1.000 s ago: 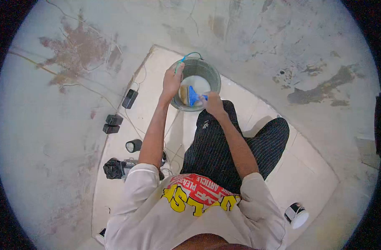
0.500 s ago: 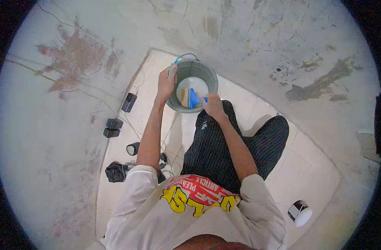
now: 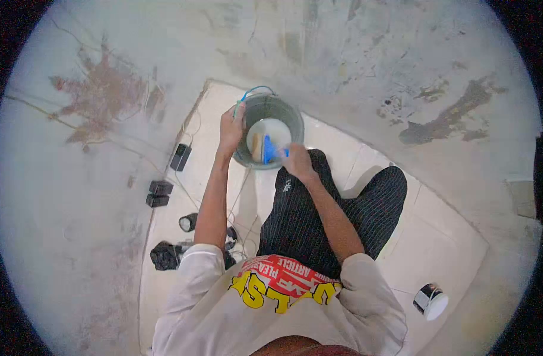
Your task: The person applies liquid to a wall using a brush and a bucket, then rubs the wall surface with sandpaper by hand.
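A grey-green bucket point(image 3: 296, 121) with a blue handle stands on the tiled floor, with white liquid point(image 3: 275, 130) in its bottom. My left hand point(image 3: 230, 127) is closed on the bucket's left rim, near the handle's end. In my right hand point(image 3: 299, 160) is the blue handle of a wide brush point(image 3: 268, 149). The brush is inside the bucket over the white liquid, its tan bristles pointing left; whether they touch the liquid I cannot tell. My right hand is at the bucket's lower right rim, slightly blurred.
Black adapters point(image 3: 180, 157) with cables lie on the floor to the left. Closer in are a round black object point(image 3: 188, 222) and a black bag point(image 3: 164, 256). A small white-and-black tub point(image 3: 431, 302) is at the lower right. Stained walls point(image 3: 105, 196) surround the tiles.
The bucket and both hands appear slightly lower and further left, along with a small shift of the whole view. The brush is still held inside the bucket, a little nearer its lower rim.
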{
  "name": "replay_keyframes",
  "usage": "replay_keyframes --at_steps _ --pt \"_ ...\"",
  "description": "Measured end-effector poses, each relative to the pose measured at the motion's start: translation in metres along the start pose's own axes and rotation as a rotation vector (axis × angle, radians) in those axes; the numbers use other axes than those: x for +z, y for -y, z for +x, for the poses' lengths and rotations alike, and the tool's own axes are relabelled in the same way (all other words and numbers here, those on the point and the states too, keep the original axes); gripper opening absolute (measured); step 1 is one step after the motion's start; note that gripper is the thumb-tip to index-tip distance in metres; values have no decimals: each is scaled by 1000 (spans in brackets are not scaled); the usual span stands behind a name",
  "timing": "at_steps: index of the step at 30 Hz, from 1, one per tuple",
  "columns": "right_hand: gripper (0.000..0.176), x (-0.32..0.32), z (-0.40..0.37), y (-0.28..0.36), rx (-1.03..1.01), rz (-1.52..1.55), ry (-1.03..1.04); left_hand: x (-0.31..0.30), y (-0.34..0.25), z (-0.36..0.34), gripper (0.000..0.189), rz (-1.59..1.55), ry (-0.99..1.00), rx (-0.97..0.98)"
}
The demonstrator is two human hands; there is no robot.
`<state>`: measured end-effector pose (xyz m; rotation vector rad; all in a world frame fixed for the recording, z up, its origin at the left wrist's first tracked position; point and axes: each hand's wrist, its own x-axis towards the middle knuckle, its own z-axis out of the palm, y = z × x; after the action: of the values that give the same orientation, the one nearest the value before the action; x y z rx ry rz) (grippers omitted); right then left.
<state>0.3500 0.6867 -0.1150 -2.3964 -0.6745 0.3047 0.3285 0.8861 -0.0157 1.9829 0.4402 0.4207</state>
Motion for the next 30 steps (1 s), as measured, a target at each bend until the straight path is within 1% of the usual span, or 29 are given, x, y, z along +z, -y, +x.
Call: replay_keyframes --at_steps 2,3,5,7,8,9,11,12,14,15,17,18,20,21,22,23,24,25,26,27,28,29,30 --pt "39 -1 -1 -2 11 90 28 2 -5 -4 43 -84 -4 -56" --pt "39 3 -2 -4 15 84 4 1 -4 -2 43 -92 7 -35" --pt "41 11 -5 -5 119 128 45 0 0 1 44 -1 -9 2" --pt "42 7 -13 -5 115 143 110 3 13 3 42 -41 -21 12" --pt "40 -1 -19 -2 164 126 89 4 15 2 42 -73 -44 3" --pt "40 2 -23 -11 170 123 64 3 13 1 42 -81 -31 24" --pt "39 8 -30 -26 98 335 -29 0 8 2 43 70 -22 -21" --pt "39 3 -36 -26 102 336 -50 -1 6 2 43 68 -11 -2" --pt "36 -4 -54 -29 178 677 34 -1 4 -1 42 9 14 -65" --pt "36 0 -64 -33 185 680 25 0 2 -4 42 10 25 -61" --pt "32 6 -77 -41 214 924 34 5 -3 -7 40 87 -115 17" --pt "30 7 -81 -47 263 905 77 5 1 -8 40 89 -111 19" --pt "29 6 -81 -49 264 913 72 0 17 -9 37 375 -270 151" --pt "29 5 -80 -49 263 915 76 -2 23 -12 37 376 -275 152" --pt "29 4 -79 -48 254 914 79 -5 30 -14 34 431 -289 89" --pt "29 7 -79 -46 241 918 16 -8 37 -16 32 486 -305 27" --pt "29 9 -79 -44 228 922 -44 -12 52 -18 32 487 -319 30" --pt "29 10 -79 -44 212 921 -40 -15 66 -21 27 469 -320 12" --pt "28 9 -79 -45 279 968 12 -18 78 -23 22 449 -323 -5" --pt "28 7 -79 -44 349 1013 66 -20 81 -28 22 448 -341 -5" --pt "28 3 -79 -43 383 1013 98 -20 84 -31 18 493 -369 16" --pt "28 4 -79 -44 364 1007 105 -21 87 -35 16 539 -397 35" --pt "28 7 -80 -46 358 1024 103 -22 97 -37 19 624 -388 31"
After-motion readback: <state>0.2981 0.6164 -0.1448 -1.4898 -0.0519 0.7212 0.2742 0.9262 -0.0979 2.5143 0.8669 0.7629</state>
